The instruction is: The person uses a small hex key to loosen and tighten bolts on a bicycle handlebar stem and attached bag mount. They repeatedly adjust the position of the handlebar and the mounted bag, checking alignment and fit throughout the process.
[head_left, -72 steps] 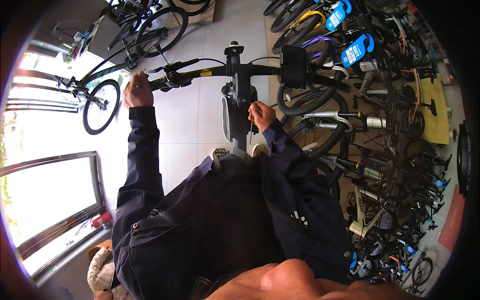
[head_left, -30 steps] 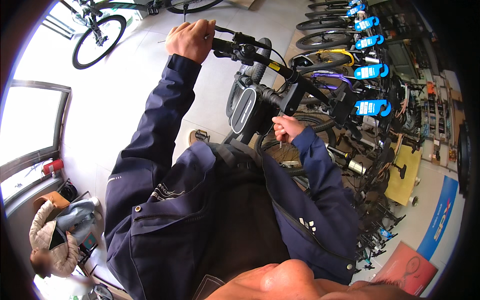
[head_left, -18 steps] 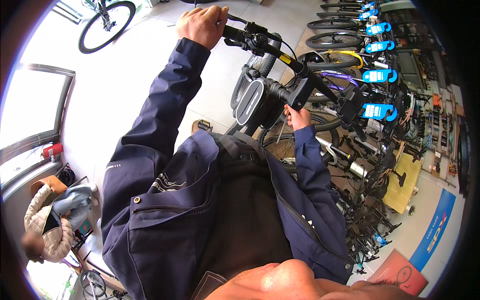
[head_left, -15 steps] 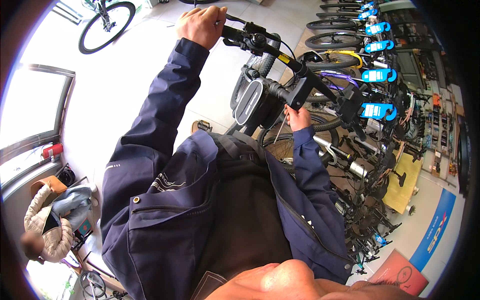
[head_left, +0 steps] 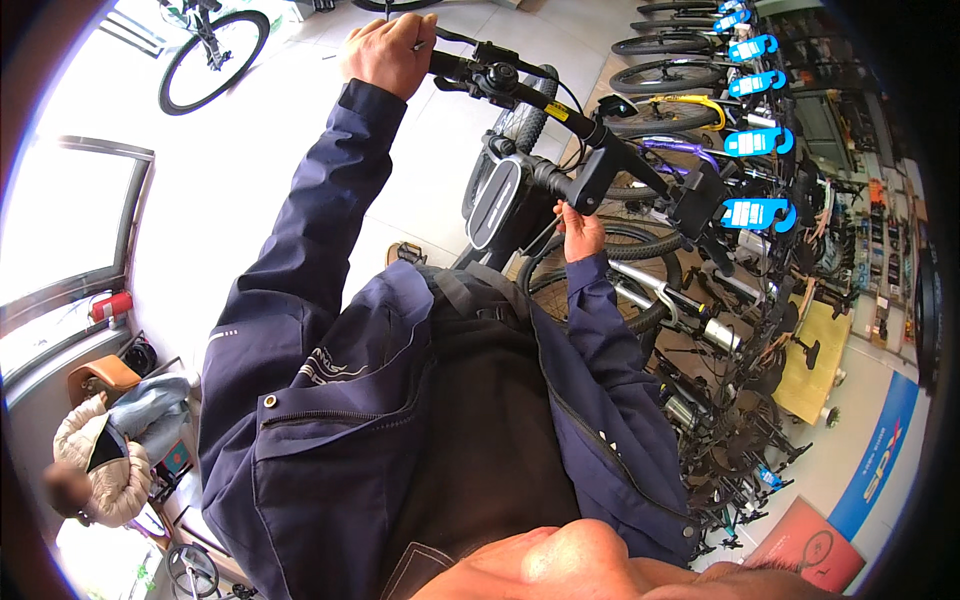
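On the handlebar (head_left: 577, 122), the left hand (head_left: 388, 55) curls tight and hides the end. Near the bar's middle, the right hand (head_left: 581, 233) pinches a thin rod (head_left: 543, 236); I can't see its top. The bag (head_left: 497, 205) has pale letters too small to read, and blue tags (head_left: 758, 142) have white writing.

At eleven o'clock, we grip the black handlebar (head_left: 582, 124) with our left hand (head_left: 390, 54); at two, our right hand (head_left: 583, 235) holds a thin rod (head_left: 542, 236) near the stem (head_left: 597, 180); a red extinguisher (head_left: 111, 306) is at nine.
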